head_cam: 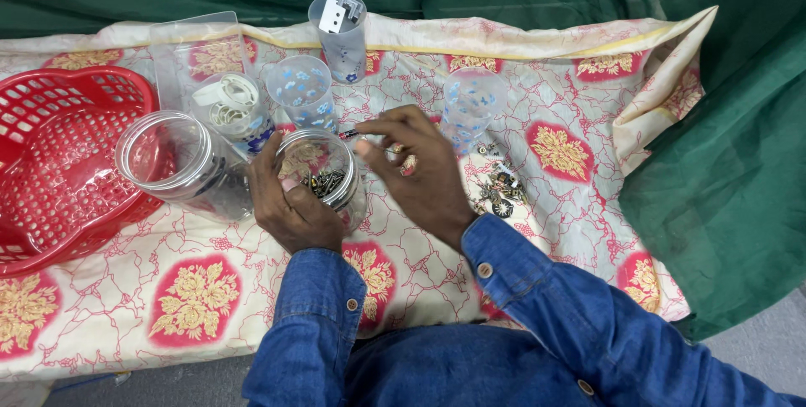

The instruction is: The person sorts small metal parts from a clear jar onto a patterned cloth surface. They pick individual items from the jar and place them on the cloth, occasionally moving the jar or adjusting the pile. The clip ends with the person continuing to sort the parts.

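My left hand (290, 201) grips a clear glass jar (323, 172) that holds several small dark metal pieces. My right hand (420, 172) hovers just right of the jar's mouth, pinching a small dark piece with a red end (348, 133) between fingertips above the rim. A pile of small metal hardware pieces (499, 189) lies on the cloth just right of my right hand.
A red plastic basket (50, 155) sits at the left. A larger empty glass jar (172, 159) lies beside it. Three patterned clear cups (302, 88) (338, 33) (473, 105) and a container of white rings (231, 105) stand behind. The patterned cloth (193, 289) ends at green fabric (722, 180) on the right.
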